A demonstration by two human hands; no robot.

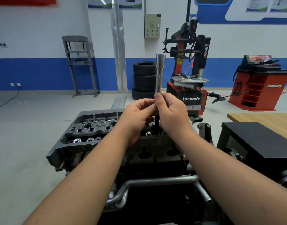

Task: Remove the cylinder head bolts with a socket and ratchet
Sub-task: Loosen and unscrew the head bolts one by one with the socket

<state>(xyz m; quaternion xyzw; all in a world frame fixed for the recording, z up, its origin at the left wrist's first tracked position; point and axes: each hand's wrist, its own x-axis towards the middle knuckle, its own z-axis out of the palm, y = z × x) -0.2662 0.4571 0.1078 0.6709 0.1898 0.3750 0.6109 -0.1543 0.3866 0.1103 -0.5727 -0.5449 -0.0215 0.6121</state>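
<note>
While both pinch it, left hand [136,116], right hand [170,114], upright long socket [159,73], above cylinder head [90,132]

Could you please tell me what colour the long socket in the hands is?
Shiny silver metal, the long socket; shows best in the head view.

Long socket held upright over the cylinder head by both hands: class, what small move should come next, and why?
Probably lift the long socket straight up. Both the left hand and right hand pinch its lower end, and a dark shaft below it, seemingly a bolt, still reaches down into the cylinder head. No ratchet is in view, so hand work seems right.
</note>
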